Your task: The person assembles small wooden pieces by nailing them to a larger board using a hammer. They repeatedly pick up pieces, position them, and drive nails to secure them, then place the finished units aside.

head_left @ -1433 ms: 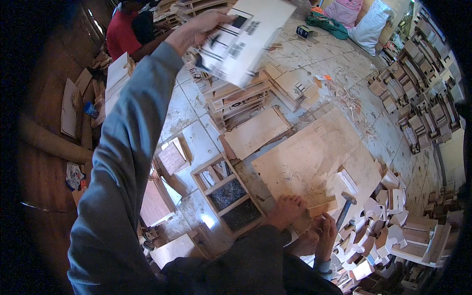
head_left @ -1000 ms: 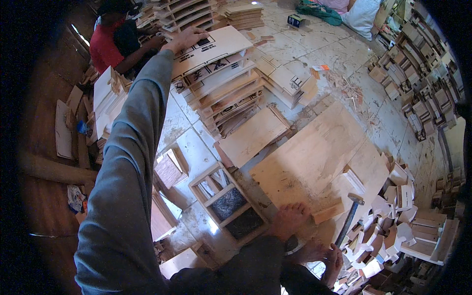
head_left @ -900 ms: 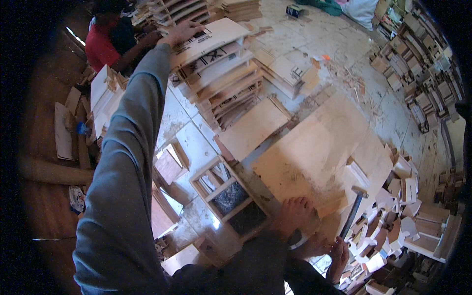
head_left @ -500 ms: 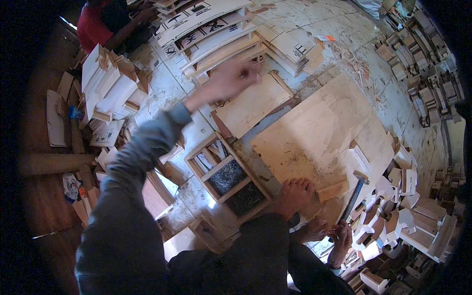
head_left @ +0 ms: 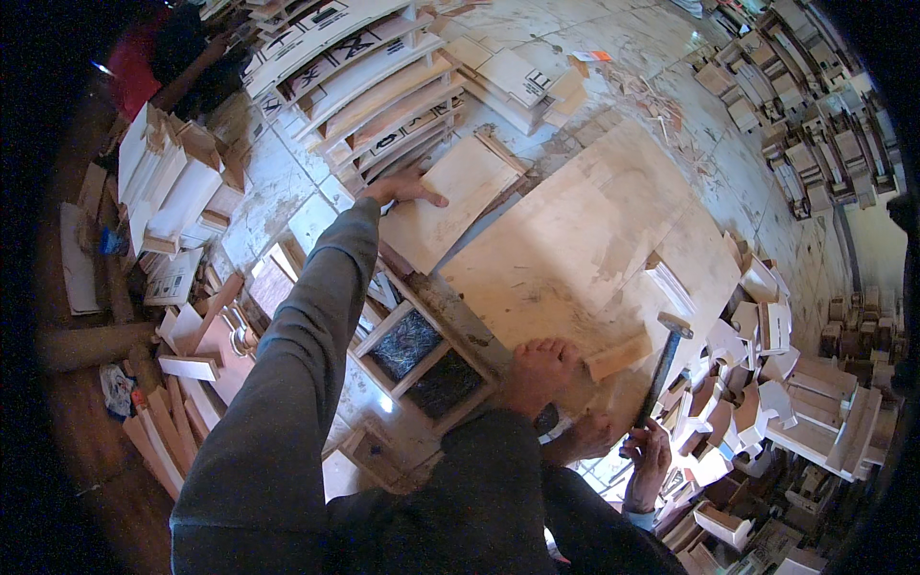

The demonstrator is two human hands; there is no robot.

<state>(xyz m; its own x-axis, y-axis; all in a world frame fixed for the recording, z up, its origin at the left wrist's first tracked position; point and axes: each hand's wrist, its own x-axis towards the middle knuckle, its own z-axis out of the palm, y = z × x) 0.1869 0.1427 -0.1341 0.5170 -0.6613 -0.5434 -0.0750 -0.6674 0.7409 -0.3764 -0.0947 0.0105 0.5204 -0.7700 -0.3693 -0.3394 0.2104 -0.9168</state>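
My left hand (head_left: 402, 187) is at the left edge of a thin plywood panel (head_left: 463, 196), thumb lying over its top and the other fingers curled at the edge, partly hidden. That panel rests on other boards on the floor. Low on the right, my right hand (head_left: 649, 460) grips the dark handle of a hammer (head_left: 675, 326), its metal head pointing up and away from me. Beneath the hammer lies a large plywood sheet (head_left: 585, 230), with my bare foot (head_left: 541, 374) on its near edge. A wooden tray (head_left: 391, 385) with compartments of nails stands left of the foot.
Stacked wooden frames with printed panels (head_left: 369, 91) stand at the far left. Piles of small wooden pieces (head_left: 767, 355) crowd the right side, and more boards (head_left: 182, 182) lie at left. A person in red (head_left: 134, 67) sits at the upper left.
My left hand, blurred above the panel before, has come down and nearer onto the panel's left edge. The right hand still holds the hammer. The view has shifted slightly.
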